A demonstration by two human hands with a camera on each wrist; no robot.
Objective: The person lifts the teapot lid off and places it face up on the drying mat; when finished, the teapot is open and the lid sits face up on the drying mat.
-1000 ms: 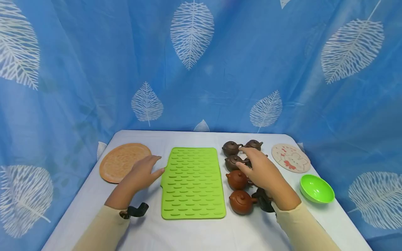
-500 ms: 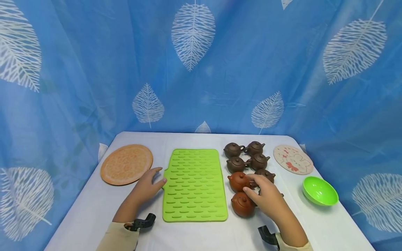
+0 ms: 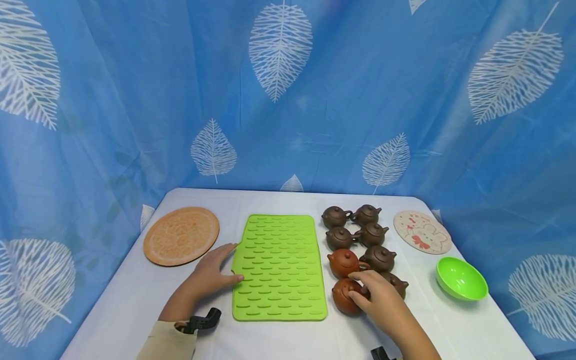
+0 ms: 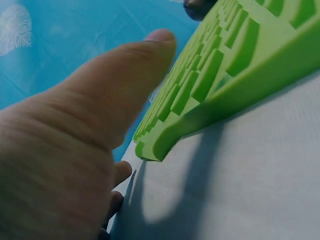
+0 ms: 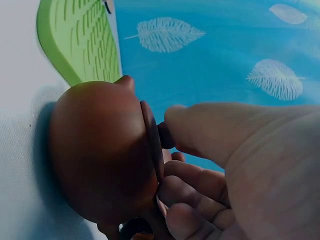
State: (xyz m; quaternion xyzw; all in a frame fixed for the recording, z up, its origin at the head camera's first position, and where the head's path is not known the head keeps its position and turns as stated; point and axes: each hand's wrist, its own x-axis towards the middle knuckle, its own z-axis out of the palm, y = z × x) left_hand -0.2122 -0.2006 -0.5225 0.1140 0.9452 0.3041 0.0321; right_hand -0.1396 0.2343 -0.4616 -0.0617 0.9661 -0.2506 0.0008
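Note:
In the head view my right hand (image 3: 382,300) is at the front reddish-brown teapot (image 3: 344,297), which stands on the table. The right wrist view has the thumb against the knob of the teapot's lid (image 5: 151,140), the other fingers curled beside the lid; the lid is seated. A second reddish-brown teapot (image 3: 344,263) stands just behind, and several dark brown teapots (image 3: 378,259) fill the rest of the group. My left hand (image 3: 209,275) is at the left edge of a green ridged mat (image 3: 281,270), its thumb (image 4: 135,65) straight and over the edge.
A round tan mat (image 3: 181,236) lies at the left of the white table (image 3: 270,342). On the right are a round rabbit-print mat (image 3: 423,232) and a bright green bowl (image 3: 461,280). A blue leaf-patterned cloth (image 3: 288,140) hangs behind.
My right hand has come back toward me from the far dark teapots, past the rear reddish one, to the front reddish teapot. The left hand has moved slightly nearer, its thumb now over the mat.

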